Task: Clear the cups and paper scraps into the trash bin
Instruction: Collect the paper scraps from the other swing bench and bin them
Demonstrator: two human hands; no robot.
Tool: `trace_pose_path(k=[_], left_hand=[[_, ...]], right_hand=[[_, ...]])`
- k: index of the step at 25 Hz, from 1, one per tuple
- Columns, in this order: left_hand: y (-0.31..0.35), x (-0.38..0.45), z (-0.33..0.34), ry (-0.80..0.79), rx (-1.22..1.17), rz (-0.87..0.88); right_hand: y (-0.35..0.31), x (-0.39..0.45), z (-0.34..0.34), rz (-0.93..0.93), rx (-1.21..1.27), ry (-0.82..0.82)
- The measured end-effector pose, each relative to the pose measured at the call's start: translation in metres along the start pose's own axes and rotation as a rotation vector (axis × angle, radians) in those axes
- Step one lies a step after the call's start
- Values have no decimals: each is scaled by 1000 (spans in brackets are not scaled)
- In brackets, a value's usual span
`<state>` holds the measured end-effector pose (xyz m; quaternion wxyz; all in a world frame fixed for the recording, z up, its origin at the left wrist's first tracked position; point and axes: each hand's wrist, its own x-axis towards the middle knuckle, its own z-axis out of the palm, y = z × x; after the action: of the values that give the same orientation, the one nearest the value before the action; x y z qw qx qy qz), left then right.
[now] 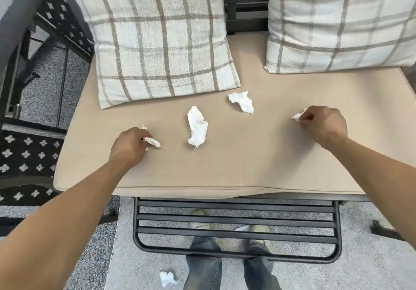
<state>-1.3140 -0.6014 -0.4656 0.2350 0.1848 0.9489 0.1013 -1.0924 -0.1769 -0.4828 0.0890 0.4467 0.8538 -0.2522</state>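
**Inspector:** Left hand (129,144) has its grip closed on a small paper scrap (152,141); right hand (324,124) is pinched shut on another scrap (297,116). Both are low over the tan seat cushion (247,166).

**Assessor:** Risks?

**Inspector:** The pieces are thin and torn. A light pinch could shed fragments or let a scrap slip out on the way to the bin. No trash bin and no cups are visible, so the carry route cannot be judged.

**Assessor:** What remains?

**Inspector:** A long scrap (197,127) at mid-cushion, a second (241,102) just in front of the left plaid pillow (157,42), and one on the floor (167,278) beside the feet, easily overlooked. The right pillow (337,24) and the black metal frame (236,222) crowd the reach; the pillows might hide more.
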Motion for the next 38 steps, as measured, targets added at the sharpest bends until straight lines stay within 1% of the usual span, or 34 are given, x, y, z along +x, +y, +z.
trace_pose_path(k=[1, 3, 4, 6, 8, 10, 13, 14, 15, 17, 20, 22, 25, 26, 27, 29, 32, 35, 38], left_hand=[[9, -1, -3, -4, -38, -18], [30, 0, -9, -14, -185, -28], [42, 0, -11, -38, -254, -13], [64, 4, -14, -109, -316, 83], [84, 11, -14, -152, -281, 211], [103, 22, -8, -221, -168, 309], [119, 36, 11, -384, 22, 314], [120, 37, 18, -399, 83, 312], [118, 36, 23, -386, 110, 306], [111, 28, 35, -306, 47, 263], [104, 15, 43, -169, -50, 248], [104, 6, 46, -110, -3, 256], [101, -6, 54, 24, 149, 242], [100, -10, 56, 45, 157, 224], [99, -13, 56, 41, 132, 192], [100, -18, 52, -18, 44, 121], [107, -30, 35, -61, -74, 77], [127, -47, 10, -10, -137, 107], [163, -72, -23, 34, -167, 158]], right_hand=[[-6, -4, -3, 2, 75, -28], [-22, -13, -6, -47, 194, -75], [-31, -16, -7, -86, 234, -97], [-52, -21, -8, -158, 257, -133], [-74, -21, -5, -231, 257, -141], [-94, -15, 1, -293, 276, -178], [-116, -3, 19, -343, 249, -304], [-121, 0, 27, -363, 194, -326], [-125, 4, 35, -385, 123, -333], [-128, 11, 50, -400, 3, -313], [-128, 14, 57, -308, -9, -211], [-123, 7, 58, -303, -22, -168], [-113, -12, 57, -289, -49, -129], [-108, -18, 55, -273, -55, -120], [-103, -23, 53, -253, -58, -119], [-92, -37, 46, -218, -69, -131], [-75, -63, 29, -215, -49, -124], [-60, -82, 0, -252, -36, -88], [-53, -103, -49, -272, 33, -51]])
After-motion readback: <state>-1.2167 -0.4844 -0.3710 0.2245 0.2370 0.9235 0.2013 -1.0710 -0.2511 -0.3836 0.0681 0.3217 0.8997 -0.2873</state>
